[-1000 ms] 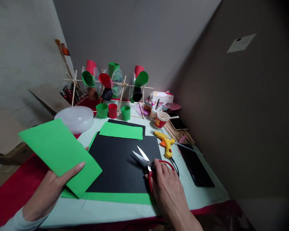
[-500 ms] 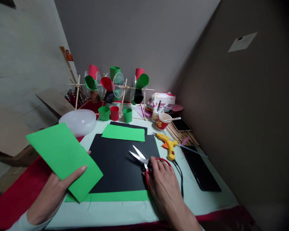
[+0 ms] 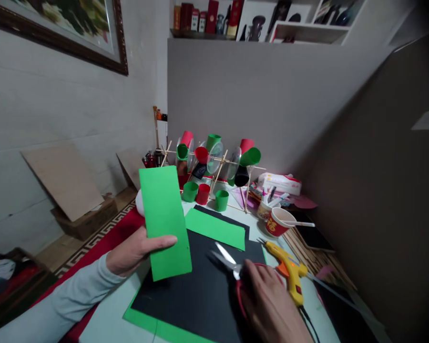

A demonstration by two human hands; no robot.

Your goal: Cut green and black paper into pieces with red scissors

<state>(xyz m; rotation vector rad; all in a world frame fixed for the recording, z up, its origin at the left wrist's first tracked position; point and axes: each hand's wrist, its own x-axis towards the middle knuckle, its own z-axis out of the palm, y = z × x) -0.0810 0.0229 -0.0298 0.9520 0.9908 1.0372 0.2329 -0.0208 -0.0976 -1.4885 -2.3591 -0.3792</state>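
At the left, the left hand is closed on a green card, its thumb flat across the front and its fingers hidden behind. The card stands nearly upright over the left part of the black sheet; whether its lower edge clears that sheet is hard to tell. Held by one side only, the card could swing or bend if something pushes its free edge, and squeezing too hard could crease it.

The black sheet lies over a larger green sheet on the surface; dragging a wrist across could shift both, along with the green strip near the far edge. Behind, a green cup stands near the stick frame, light enough, I judge, to tip if bumped.

Further right, the scissors point away to the left with blades parted. The right hand, blurred, is curled around their red handles. Bare blades facing the card's side could nick the card or the left hand if the two come together carelessly.

Just beside the right hand lies the yellow glue gun; an elbow or sleeve catching its cord could drag it, and a hot nozzle, if it is hot, could burn.
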